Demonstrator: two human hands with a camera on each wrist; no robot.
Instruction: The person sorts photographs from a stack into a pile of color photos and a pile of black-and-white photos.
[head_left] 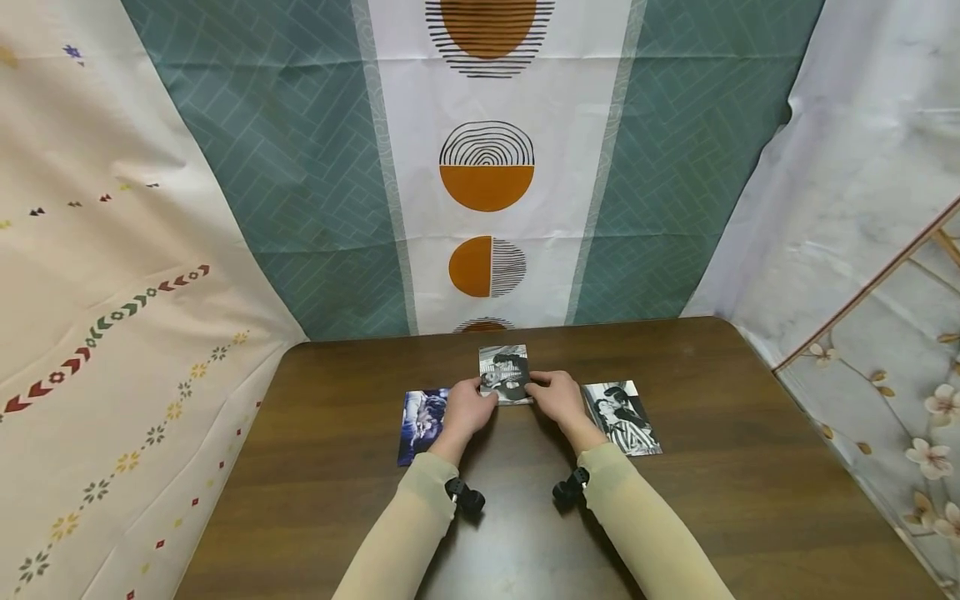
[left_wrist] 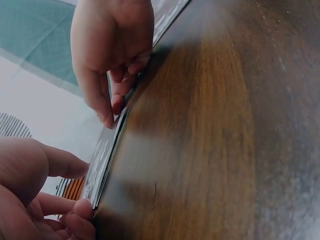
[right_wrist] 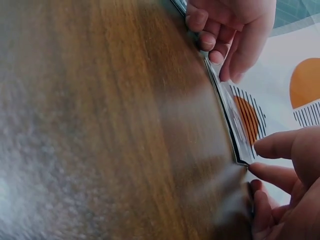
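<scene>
Both my hands are on the middle photo point(head_left: 504, 374), well, a small stack of them: left hand point(head_left: 467, 409) pinches its left edge, right hand point(head_left: 558, 397) pinches the right. It sits mid-table point(head_left: 712, 500), between a bluish photo point(head_left: 422, 423) and a black-and-white photo point(head_left: 622, 417) flat alongside.

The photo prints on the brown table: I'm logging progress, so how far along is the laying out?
Done: a bluish photo print and a black-and-white striped-shirt print lie flat. In hand: left hand and right hand pinch a small stack of prints. Left: that stack, on the brown wooden table.
</scene>
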